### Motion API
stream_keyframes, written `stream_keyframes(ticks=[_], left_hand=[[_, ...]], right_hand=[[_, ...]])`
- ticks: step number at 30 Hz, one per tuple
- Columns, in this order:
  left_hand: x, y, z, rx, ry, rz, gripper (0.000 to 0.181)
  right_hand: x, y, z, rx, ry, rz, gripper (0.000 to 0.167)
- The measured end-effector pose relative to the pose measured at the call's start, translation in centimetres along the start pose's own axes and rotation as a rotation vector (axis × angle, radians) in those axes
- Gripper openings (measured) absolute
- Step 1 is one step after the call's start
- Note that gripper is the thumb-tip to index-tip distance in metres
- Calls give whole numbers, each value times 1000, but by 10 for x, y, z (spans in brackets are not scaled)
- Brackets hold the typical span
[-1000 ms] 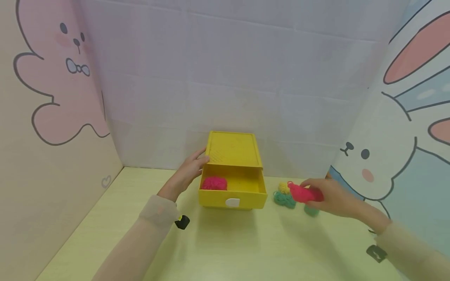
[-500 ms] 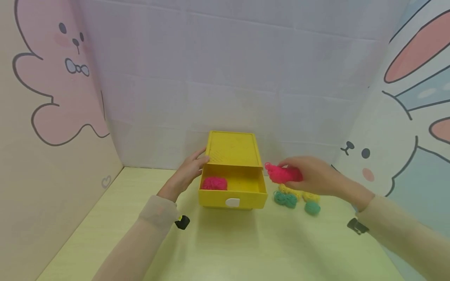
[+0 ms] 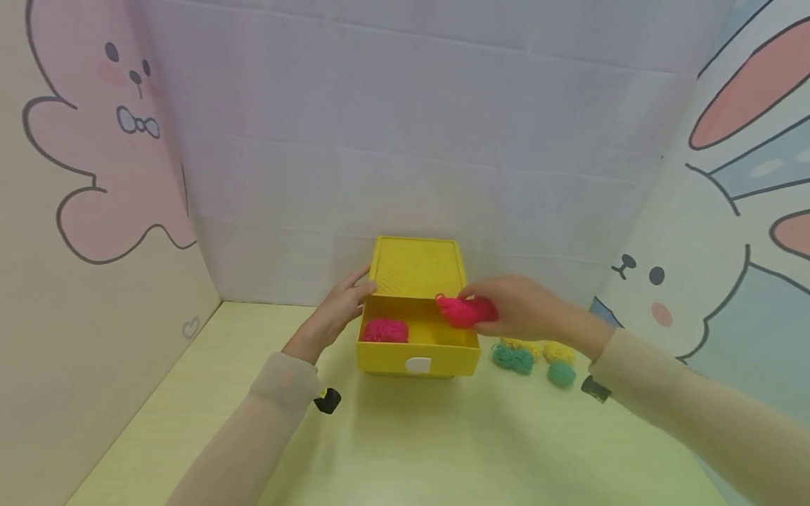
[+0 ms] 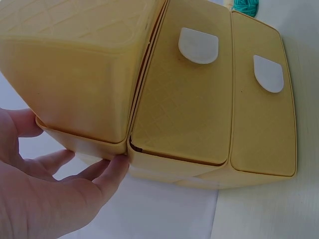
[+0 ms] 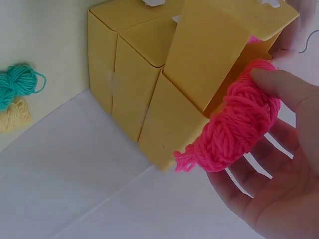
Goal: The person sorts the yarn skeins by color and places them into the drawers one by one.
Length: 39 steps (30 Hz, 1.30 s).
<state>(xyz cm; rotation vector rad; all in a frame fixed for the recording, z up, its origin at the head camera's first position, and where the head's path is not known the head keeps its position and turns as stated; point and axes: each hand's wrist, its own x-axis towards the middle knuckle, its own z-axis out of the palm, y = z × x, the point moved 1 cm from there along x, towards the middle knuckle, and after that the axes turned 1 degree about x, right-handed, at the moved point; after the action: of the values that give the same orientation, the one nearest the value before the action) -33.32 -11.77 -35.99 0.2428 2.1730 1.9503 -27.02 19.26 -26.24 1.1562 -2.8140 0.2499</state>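
Observation:
A small yellow drawer cabinet [image 3: 418, 267] stands against the back wall. Its top drawer [image 3: 386, 357] is pulled out, and a pink yarn skein [image 3: 387, 330] lies in its left part. My left hand [image 3: 338, 313] rests against the cabinet's left side; in the left wrist view its fingers [image 4: 107, 179] touch the side wall near the top. My right hand [image 3: 522, 306] holds another pink yarn skein [image 3: 462, 313] over the drawer's right part. In the right wrist view, the thumb lies on one side of that skein [image 5: 239, 119] and the fingers on the other.
Right of the cabinet, green yarn skeins [image 3: 514, 358] and yellow yarn skeins [image 3: 560, 353] lie on the pale table [image 3: 405, 450]. Lower drawers with white handles [image 4: 199, 46] are closed. A white cloth wall [image 3: 418, 140] rises behind, with printed side walls left and right.
My right hand has carried the pink skein leftward from above the other skeins to over the open drawer. My left hand has stayed at the cabinet's side.

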Motion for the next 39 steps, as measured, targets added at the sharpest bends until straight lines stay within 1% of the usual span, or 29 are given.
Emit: stream_keyframes(ticks=[6,10,15,18,20,24,28,33,39], left_hand=[[1,-1,0,1,5,-1,64],[2,-1,0,1,4,0,65],[2,0,0,-2,-2,2,65],[1,0,0,-5,-9,8,65],[1,1,1,-5,-9,7,65],[0,1,2,-7,-6,4,65],[1,0,1,-10,-11,11,64],[1,-1,0,-10,-15,19,64],[2,-2,0,-6,-8,22,63]], right_hand=[[18,-7,7,-25,-25,-36,34],[29,-11,16,-45,-55,-44,30],[39,-17,25,-100,-96,-71,30],[43,-21,29,-133,-112,-78,31],[46,-23,31,-138,-132,-66,32],[52,-26,36,-99,-178,-45,30],[58,-24,43,-18,-215,-15,29],[60,-20,50,60,-229,16,36],[57,-14,55,101,-223,24,41]])
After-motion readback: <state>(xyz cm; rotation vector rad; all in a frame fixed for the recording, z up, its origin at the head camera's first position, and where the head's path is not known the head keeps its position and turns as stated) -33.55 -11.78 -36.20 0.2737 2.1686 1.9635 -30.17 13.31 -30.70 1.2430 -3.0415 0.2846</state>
